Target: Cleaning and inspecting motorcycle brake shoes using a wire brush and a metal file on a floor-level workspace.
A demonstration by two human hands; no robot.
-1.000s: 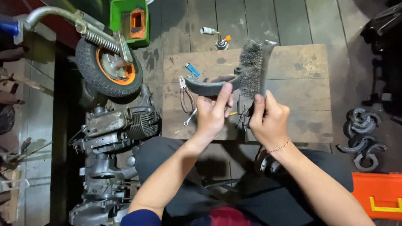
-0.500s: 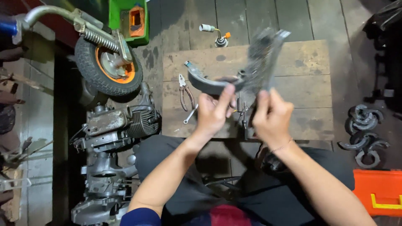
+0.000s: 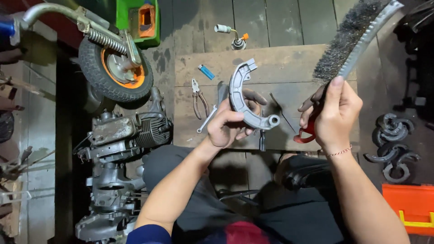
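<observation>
My left hand [image 3: 230, 126] grips a curved grey metal brake shoe [image 3: 242, 99] above a wooden board [image 3: 289, 58], its ring end pointing right. My right hand [image 3: 334, 113] holds a wire brush [image 3: 352, 36] by its handle, bristles turned up and away to the upper right. The brush is clear of the brake shoe. A red part shows under my right palm [image 3: 305, 135].
On the board lie pliers [image 3: 196, 97], a wrench [image 3: 207, 119] and a blue lighter [image 3: 206, 71]. A small engine [image 3: 131, 131] and a wheel with an orange hub [image 3: 115, 68] stand left. More brake shoes [image 3: 393, 144] and an orange box [image 3: 409, 205] are at the right.
The wire brush lay against the brake shoe one second ago. My right hand has since lifted it off to the upper right, and the shoe now shows bare in my left hand.
</observation>
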